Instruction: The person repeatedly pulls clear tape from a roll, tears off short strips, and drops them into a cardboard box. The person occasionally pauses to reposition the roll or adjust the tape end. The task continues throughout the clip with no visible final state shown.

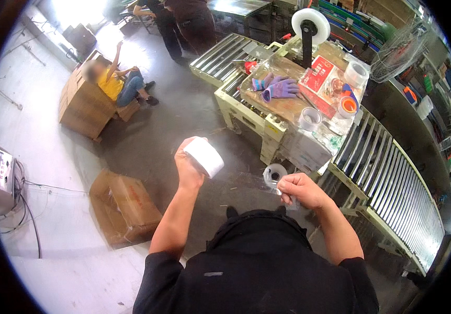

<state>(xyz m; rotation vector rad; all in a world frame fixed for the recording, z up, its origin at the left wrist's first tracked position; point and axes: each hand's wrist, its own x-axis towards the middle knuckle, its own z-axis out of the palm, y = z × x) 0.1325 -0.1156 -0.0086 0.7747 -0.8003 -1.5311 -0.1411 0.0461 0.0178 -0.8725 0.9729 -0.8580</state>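
In front of my body, my left hand (pixel 188 166) is wrapped around a wide white roll of packing tape (pixel 205 157). Off to the right, my right hand (pixel 300 189) is closed in a pinch on a thin clear strip of tape (pixel 259 182). The strip stretches across between the two hands and is hard to see against the dark floor. Just beyond my right fingers, lower down, shows another ring-shaped roll (pixel 274 174); what it rests on cannot be made out.
A packing machine (pixel 314 144) with a roller conveyor (pixel 393 178) stands at right. Purple gloves (pixel 280 89), tape rolls (pixel 309 119) and a red-white box (pixel 324 78) lie on it. An open carton (pixel 131 201) is at left; a person in yellow (pixel 111 83) sits by cartons (pixel 81 104).
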